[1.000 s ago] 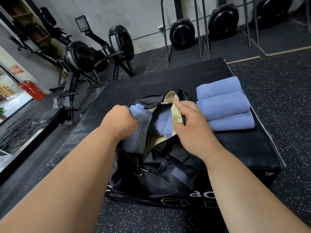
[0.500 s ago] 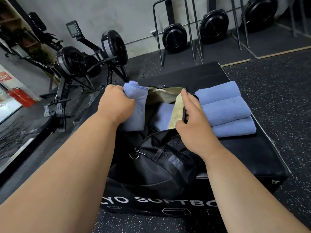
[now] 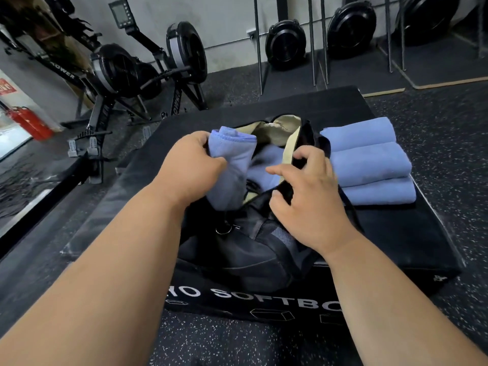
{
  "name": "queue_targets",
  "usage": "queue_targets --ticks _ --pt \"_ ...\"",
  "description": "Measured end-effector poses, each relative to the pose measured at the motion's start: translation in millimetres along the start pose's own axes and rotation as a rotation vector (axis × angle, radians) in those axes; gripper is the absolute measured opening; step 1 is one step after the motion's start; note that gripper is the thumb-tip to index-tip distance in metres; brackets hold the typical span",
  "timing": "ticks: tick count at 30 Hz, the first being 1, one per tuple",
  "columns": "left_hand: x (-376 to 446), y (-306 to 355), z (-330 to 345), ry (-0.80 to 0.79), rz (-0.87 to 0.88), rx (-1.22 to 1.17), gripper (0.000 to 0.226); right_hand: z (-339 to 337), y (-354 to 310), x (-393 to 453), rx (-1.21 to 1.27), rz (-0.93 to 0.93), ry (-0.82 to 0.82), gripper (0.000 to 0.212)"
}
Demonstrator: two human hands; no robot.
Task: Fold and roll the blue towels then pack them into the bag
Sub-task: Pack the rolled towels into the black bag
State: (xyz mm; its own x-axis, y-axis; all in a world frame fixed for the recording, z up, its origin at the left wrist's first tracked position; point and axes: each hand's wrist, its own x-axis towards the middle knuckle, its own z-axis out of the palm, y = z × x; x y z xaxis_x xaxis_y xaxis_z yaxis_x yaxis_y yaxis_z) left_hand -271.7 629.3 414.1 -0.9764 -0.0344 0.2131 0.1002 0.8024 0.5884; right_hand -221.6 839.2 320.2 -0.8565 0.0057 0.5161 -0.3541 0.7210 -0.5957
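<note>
Head view. The left hand (image 3: 192, 165) grips a rolled towel (image 3: 231, 167), fingers and thumb curled round its upper half; the roll stands nearly upright with its lower end inside the mouth of the bag (image 3: 245, 249). The right hand (image 3: 303, 196) pinches the bag's right rim, holding the tan lining (image 3: 289, 146) open. A second towel (image 3: 266, 165) already lies inside. Three rolls (image 3: 369, 159) lie stacked just right of the bag on the black surface (image 3: 396, 233).

Handling, as judged: the towel is light, soft and compressible, not fragile; a loose roll may unwind, so a grip round the middle, across the wrap, should keep it tight. The bag is limp and its mouth will likely sag unless the rim is held.

Against the frame half a second ago: the roll is tilted more upright and sits deeper in the opening. The right hand has shifted from a flat hold on the lining to a curled pinch on the rim.
</note>
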Motion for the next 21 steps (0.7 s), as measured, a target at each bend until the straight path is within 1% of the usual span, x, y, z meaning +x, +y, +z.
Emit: queue_targets --ticks 3,6,9,11,13,16,21 --pt "-15.4 0.7 -1.1 -0.049 -0.001 -0.026 0.031 -1.9 -2.6 -6.6 -0.153 -0.077 -0.109 0.033" --pt "-25.5 0.8 -2.6 -0.081 -0.053 -0.031 0.031 -1.0 -1.6 -11.2 -0.291 -0.049 -0.192 0.036" --pt "-32.3 2.6 -4.9 -0.101 -0.083 -0.036 0.033 -7.3 1.3 -12.7 -0.308 -0.031 -0.208 0.033" --pt "-37.2 6.7 -7.1 -0.111 -0.087 -0.038 0.036 -16.5 0.7 -13.4 -0.277 -0.020 -0.293 0.031" --pt "-39.8 10.4 -8.8 -0.113 -0.090 -0.061 0.036 -30.3 -1.6 -15.1 -0.187 -0.016 -0.372 0.036" --pt "-41.7 17.8 -9.0 -0.135 -0.074 -0.111 0.040 -51.2 -1.2 -19.6 -0.007 -0.034 -0.395 0.034" --pt "-38.0 32.5 5.4 -0.182 -0.077 -0.278 0.038 -69.6 0.6 -26.8 0.111 -0.081 -0.407 0.026"
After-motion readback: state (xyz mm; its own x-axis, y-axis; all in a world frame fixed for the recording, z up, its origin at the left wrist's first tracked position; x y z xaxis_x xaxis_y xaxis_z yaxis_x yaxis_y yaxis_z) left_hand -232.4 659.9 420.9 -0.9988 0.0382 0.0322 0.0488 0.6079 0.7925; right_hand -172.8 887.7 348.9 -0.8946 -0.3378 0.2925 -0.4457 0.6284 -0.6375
